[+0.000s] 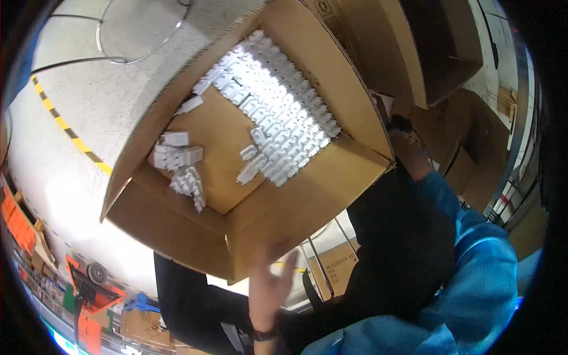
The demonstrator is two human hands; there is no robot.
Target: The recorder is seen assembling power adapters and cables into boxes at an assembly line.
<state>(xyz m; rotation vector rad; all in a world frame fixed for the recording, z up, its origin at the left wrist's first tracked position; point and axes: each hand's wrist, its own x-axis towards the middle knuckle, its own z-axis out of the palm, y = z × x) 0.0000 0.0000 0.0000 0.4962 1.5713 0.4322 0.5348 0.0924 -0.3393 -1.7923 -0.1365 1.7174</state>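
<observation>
A large open cardboard box [307,198] is tilted in front of me. Inside, rows of small white plastic parts [284,100] stand packed along one side. A looser cluster of the same white parts [177,155] lies at the box's left. My left hand [272,290], a dark band at its wrist, is at the box's near lower wall; its fingers are blurred but look spread, with nothing visible in them. My right hand [412,152] reaches past the box's right side, beside other cartons. Shadow hides its fingers, so any grip is unclear.
More open cardboard boxes [435,53] stand at the right. A flat carton [334,269] lies below, between my legs. Yellow-black floor tape [71,135] and a looped cable [127,61] are at the left. An orange wheeled cart [94,290] stands at the lower left.
</observation>
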